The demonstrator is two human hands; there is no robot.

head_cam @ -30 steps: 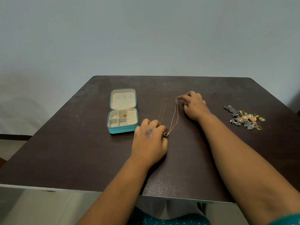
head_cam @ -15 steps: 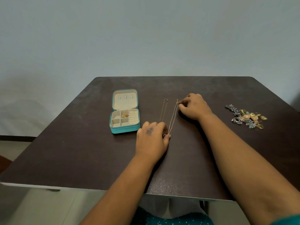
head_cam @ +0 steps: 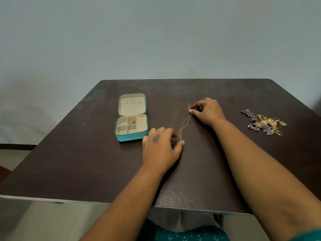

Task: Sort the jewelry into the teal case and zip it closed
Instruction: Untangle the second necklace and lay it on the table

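On the dark bench (head_cam: pixel 86 162) a thin rose-gold necklace (head_cam: pixel 184 125) lies stretched with its long axis running near to far, leaning slightly to the right at the far end. The right hand (head_cam: pixel 207 111) pinches its far end, the clasp end, between thumb and forefinger, the other fingers curled under. The left hand (head_cam: pixel 161 147) lies at the near end, knuckles up and fingers bent; the thumb tip touches the near end of the chain where a small pendant seems to sit, but whether that end is truly pinched cannot be told. Between the two hands the chain sags into a loose curve that bows to the left.

Just left of it a second necklace (head_cam: pixel 174 117), finer and paler, lies straight, also pointing near to far, its clasp at the far end and its near end hidden behind the left hand's fingers.

The teal case (head_cam: pixel 132 134) stands open to the left of both chains, near the left hand, its lid laid back toward the far side. Its cream tray is split into compartments, and small gold pieces (head_cam: pixel 132 122) sit in the middle far one.

Well apart on the right side of the bench lies a pile of blue, gold and pink jewelry (head_cam: pixel 264 123).
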